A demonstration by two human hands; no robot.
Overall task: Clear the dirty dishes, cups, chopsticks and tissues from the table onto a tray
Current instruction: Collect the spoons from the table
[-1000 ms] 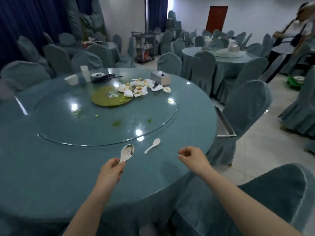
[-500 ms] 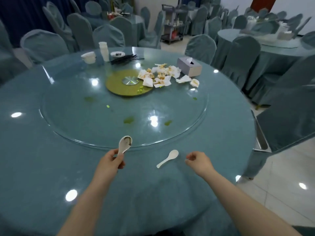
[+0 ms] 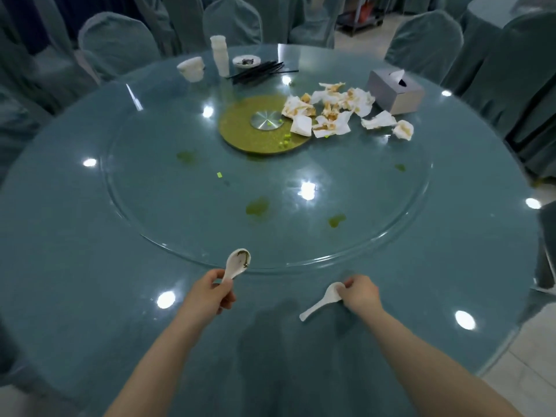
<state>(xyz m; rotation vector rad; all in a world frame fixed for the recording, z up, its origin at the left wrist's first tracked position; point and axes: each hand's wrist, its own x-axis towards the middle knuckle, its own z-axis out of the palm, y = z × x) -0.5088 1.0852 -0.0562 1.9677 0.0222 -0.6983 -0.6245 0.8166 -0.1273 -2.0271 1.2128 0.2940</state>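
- Two spoons in play, both white, near table (image 3: 75, 266) edge closest to camera.
- Left hand (image 3: 207, 296) curled round handle of dirty spoon (image 3: 237, 263); bowl tilted up and away, brown-green residue inside, raised over the rim of the glass turntable (image 3: 150, 206).
- Right hand (image 3: 359, 294) fingers bent, pinching the bowl end of clean spoon (image 3: 320, 303); handle points toward the left forearm, tip on or just above the cloth, cannot tell which.
- Hands apart, side by side, both on the near side of the turntable.
- Far side of turntable: pile of used tissues (image 3: 328, 112), stained orange-brown, partly overlapping the green disc (image 3: 240, 133) at centre; two loose wads just right of the pile.
- Tissue box (image 3: 394, 91) grey, just behind and right of the tissues, one tissue sticking up.
- Black chopsticks (image 3: 258, 73) in a loose bundle at far edge, beside a small saucer (image 3: 246, 61) with dark scraps.
- Stack of cups (image 3: 220, 55) upright left of the saucer; small bowl (image 3: 191, 69) left of that.
- Green smears and bits scattered on the glass.
- Covered chairs (image 3: 117, 46) round the table.
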